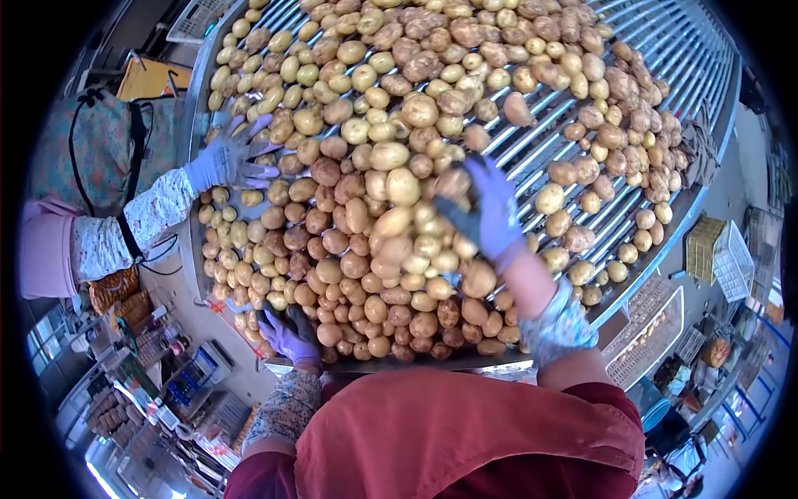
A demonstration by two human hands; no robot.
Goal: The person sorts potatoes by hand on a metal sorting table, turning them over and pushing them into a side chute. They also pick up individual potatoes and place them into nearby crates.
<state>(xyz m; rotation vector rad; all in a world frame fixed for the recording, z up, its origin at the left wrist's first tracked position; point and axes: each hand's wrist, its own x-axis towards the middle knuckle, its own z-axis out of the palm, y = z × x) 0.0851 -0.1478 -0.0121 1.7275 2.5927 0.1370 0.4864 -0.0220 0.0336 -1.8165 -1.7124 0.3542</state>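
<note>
Potatoes [391, 224] lie heaped over a sorting table of metal rollers [540, 150]. My right hand [497, 208], in a purple glove with dark fingers, reaches over the middle of the heap. Its thumb and fingers are spread on either side of a brownish potato [453, 185]; a firm hold on it is not visible. Near the table's front left edge, my left hand [291, 339], gloved alike, rests against the potatoes with its fingers apart. Some potatoes between my hands are blurred by motion.
From the left, a co-worker's gloved hand [233, 160] reaches over the potatoes. A metal rim [193, 241] borders the table. A grey cloth [700, 150] lies at the right edge. Plastic crates [731, 262] and a basket-like crate [644, 328] stand on the right.
</note>
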